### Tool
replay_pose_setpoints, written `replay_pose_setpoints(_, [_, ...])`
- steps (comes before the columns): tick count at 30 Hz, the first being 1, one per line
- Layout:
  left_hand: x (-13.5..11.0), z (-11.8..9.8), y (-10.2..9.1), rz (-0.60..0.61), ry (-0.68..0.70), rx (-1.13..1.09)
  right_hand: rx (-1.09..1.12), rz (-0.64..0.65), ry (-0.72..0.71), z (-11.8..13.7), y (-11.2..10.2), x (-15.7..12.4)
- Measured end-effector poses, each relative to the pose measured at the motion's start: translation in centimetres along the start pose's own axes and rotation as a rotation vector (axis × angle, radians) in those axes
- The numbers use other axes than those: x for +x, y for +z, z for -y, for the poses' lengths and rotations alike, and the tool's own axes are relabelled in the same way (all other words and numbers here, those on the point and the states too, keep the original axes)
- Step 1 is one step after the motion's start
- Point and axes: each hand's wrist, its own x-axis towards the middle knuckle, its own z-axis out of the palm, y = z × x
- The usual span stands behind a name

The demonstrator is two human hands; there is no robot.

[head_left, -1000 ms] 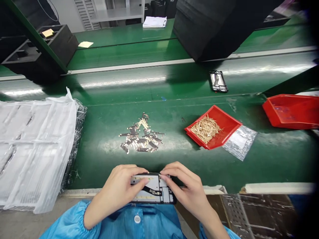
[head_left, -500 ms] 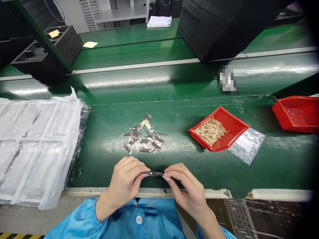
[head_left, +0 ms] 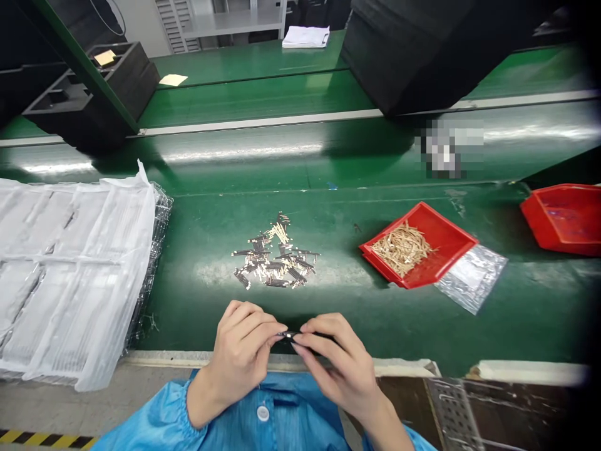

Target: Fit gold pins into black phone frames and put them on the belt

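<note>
My left hand (head_left: pixel 244 344) pinches one end of a thin dark strip (head_left: pixel 287 336) between thumb and fingertips. From the other side my right hand (head_left: pixel 340 360) grips the same strip, its fingertips close to the left ones. A small pale spot shows on the strip; most of it is hidden by the fingers. Beyond my hands, on the green work surface, lies a loose pile of small black and gold-coloured strips (head_left: pixel 277 266). To the right of the pile stands a red tray (head_left: pixel 448 241) with many thin tan strips (head_left: pixel 401 247) in it.
Stacked clear trays under white sheeting (head_left: pixel 70 275) take up the left side. A clear plastic bag (head_left: pixel 474 279) lies partly under the red tray. Another red tray (head_left: pixel 563 219) stands at far right. Black boxes (head_left: pixel 94 94) and papers (head_left: pixel 306 37) are at the back.
My right hand has moved left along the strip, closer to my left hand, so less of the strip shows between them. The view has shifted slightly.
</note>
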Motion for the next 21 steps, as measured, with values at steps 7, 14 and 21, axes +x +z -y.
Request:
replay_pose_setpoints(7, [-0.4, -0.3, 0.1, -0.012, -0.014, 0.007, -0.132, -0.016, -0.143, -0.6, 0.6, -0.9])
replay_pose_setpoints(14, [-0.7, -0.4, 0.1, -0.020, -0.010, 0.005, -0.162, -0.018, -0.196, -1.0, 0.6, -1.4])
replay_pose_setpoints(21, [-1.1, -0.4, 0.1, -0.017, -0.008, -0.007, -0.102, 0.011, -0.170, -0.8, 0.6, -1.0])
